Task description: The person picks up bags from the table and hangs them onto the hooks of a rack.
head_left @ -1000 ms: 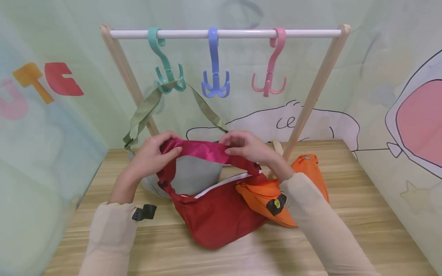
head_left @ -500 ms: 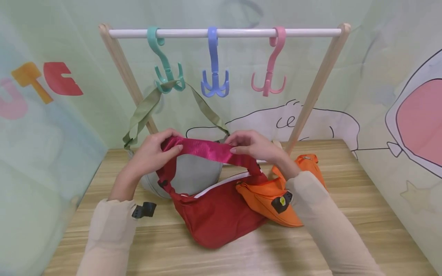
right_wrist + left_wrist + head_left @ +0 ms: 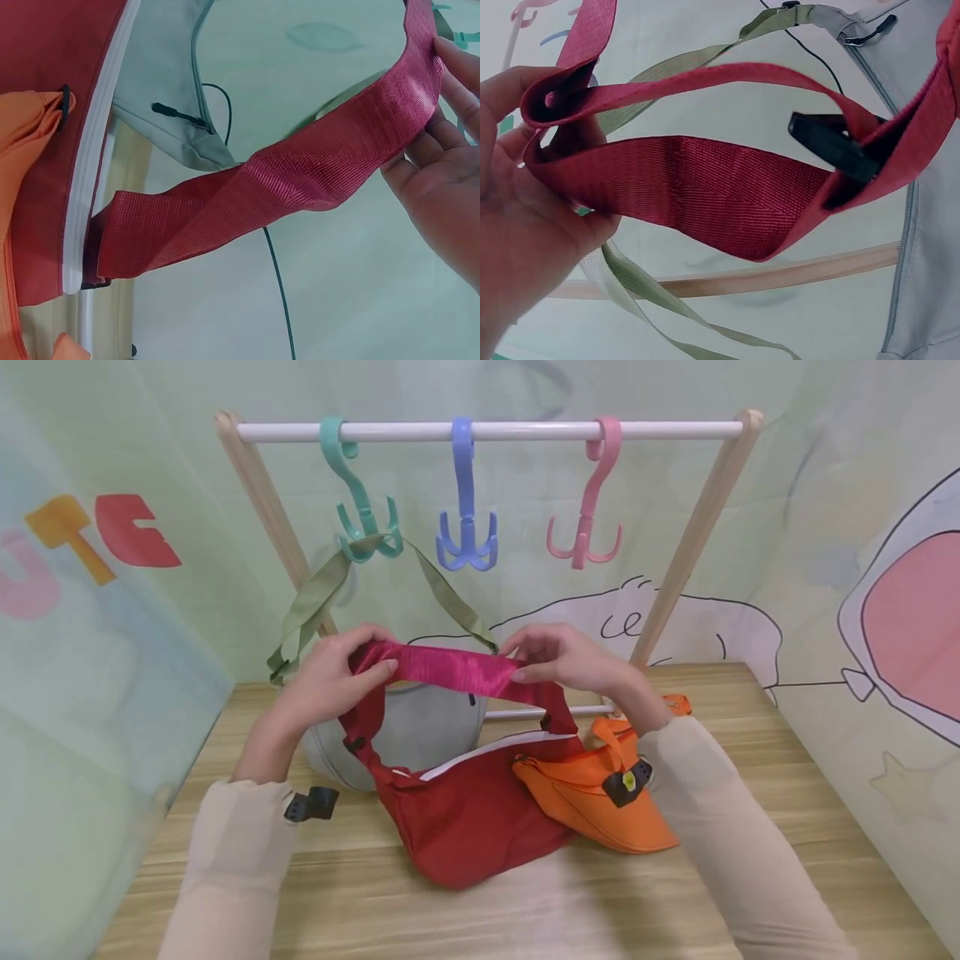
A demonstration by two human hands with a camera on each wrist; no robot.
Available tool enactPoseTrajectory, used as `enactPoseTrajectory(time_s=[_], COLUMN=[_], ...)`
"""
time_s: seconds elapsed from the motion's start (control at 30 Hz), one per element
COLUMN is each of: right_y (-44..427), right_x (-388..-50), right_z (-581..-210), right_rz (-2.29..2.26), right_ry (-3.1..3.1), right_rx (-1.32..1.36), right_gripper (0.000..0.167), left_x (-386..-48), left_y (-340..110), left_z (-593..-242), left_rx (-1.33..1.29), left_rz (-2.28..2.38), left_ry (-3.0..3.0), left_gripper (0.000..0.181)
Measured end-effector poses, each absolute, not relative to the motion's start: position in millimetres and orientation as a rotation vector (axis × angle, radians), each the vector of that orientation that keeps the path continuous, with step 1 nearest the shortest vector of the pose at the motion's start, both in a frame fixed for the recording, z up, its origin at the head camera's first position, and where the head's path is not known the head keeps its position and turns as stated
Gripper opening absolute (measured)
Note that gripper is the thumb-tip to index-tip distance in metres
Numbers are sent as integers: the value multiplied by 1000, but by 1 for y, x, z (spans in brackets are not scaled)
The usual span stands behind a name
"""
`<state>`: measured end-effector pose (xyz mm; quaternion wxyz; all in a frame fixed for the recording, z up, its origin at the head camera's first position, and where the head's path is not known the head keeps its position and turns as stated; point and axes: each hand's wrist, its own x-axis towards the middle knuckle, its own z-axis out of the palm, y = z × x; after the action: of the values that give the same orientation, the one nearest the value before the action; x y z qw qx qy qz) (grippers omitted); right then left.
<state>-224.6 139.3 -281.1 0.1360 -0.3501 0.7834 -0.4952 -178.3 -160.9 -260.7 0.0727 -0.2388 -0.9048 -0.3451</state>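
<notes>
A red bag (image 3: pixel 472 818) rests on the wooden table, its magenta-red strap (image 3: pixel 450 668) raised in an arch between both hands. The left hand (image 3: pixel 330 681) pinches the strap's left part between thumb and fingers; in the left wrist view the strap (image 3: pixel 727 180) loops through that hand (image 3: pixel 532 217). At the strap's right part, the right hand (image 3: pixel 573 660) pinches it with thumb and curled fingers. In the right wrist view the strap (image 3: pixel 300 169) runs twisted from the bag to the hand (image 3: pixel 442 172).
Green (image 3: pixel 352 489), blue (image 3: pixel 467 502) and pink (image 3: pixel 588 497) hooks hang from a white bar (image 3: pixel 405 432). A grey bag (image 3: pixel 427 735) behind the red one has its green strap (image 3: pixel 318 597) over the green hook. An orange bag (image 3: pixel 600 797) lies at the right, touching the red bag.
Both hands have risen a little with the strap, and the right hand has moved to the right, spreading the strap wider. The red bag's lower edge has lifted slightly, and the orange bag's strap has shifted.
</notes>
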Motion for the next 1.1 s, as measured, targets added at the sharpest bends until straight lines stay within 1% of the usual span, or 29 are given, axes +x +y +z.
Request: enactPoseTrajectory(time_s=[0.33, 0.6, 0.83, 1.1], right_y=[144, 145, 147, 147], right_x=[-224, -222, -221, -219], right_z=[-271, -263, -256, -247], right_rz=[-1428, -1460, -1452, -1459], right_ry=[2353, 2470, 2512, 2559], right_rx=[-970, -878, -860, -786], right_gripper=[22, 18, 17, 15], left_x=[-179, -181, -182, -181], left_y=[-155, -152, -150, -146], left_z=[-248, -242, -236, -229], left_rx=[-694, -685, -729, -707], left_rz=[-991, -988, -972, -970], left_ry=[-2723, -2713, -2660, -2641], left_gripper=[16, 18, 18, 19])
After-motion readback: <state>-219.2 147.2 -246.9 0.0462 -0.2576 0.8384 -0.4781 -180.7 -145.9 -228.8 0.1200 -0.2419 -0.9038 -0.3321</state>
